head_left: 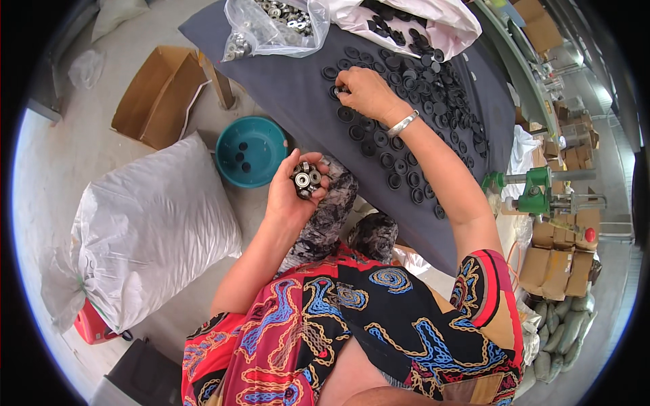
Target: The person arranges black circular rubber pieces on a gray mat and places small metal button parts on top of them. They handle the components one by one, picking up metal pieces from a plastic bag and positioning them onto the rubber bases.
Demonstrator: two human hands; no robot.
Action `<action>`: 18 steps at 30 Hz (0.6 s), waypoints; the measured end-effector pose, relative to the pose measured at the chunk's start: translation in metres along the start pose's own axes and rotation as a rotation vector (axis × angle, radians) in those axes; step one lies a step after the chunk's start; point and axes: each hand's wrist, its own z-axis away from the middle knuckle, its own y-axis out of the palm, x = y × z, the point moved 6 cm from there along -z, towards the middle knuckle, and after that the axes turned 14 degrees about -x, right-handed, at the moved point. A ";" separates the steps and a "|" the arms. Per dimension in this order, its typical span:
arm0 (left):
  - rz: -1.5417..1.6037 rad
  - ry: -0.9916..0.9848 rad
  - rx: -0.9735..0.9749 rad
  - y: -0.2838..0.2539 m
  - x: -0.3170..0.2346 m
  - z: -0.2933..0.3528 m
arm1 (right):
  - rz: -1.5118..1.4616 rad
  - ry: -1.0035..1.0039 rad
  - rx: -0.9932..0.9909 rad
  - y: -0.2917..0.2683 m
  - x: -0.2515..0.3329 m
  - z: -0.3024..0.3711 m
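My left hand (292, 189) is cupped palm up in front of my knees, curled around several small shiny metal bearings (302, 179). My right hand (369, 92) is over the table, its fingers pinched together and pointing down at the left edge of a spread of round black plastic caps (414, 179). A small dark piece shows at the fingertips, but the fingers mostly hide it. Many caps lie singly with their hollow side up; others are heaped farther right.
On the grey-covered table (271, 78) rest a clear bag of bearings (298, 42) and a pale bag of black caps (457, 26). A teal basin (230, 166) with a few caps, a cardboard box (152, 101) and a full white sack (159, 223) stand left. Green machinery (538, 189) is right.
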 end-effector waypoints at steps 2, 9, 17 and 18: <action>-0.002 0.002 0.001 -0.001 -0.001 0.000 | 0.009 -0.017 -0.004 0.001 0.001 -0.001; 0.010 0.011 0.019 -0.001 -0.004 0.002 | 0.069 -0.025 0.045 0.002 0.006 -0.005; -0.012 0.040 0.020 0.002 -0.003 0.006 | 0.022 -0.103 -0.015 0.004 0.012 0.002; -0.025 0.044 0.025 0.005 -0.003 0.006 | 0.004 -0.103 -0.011 0.003 0.011 0.002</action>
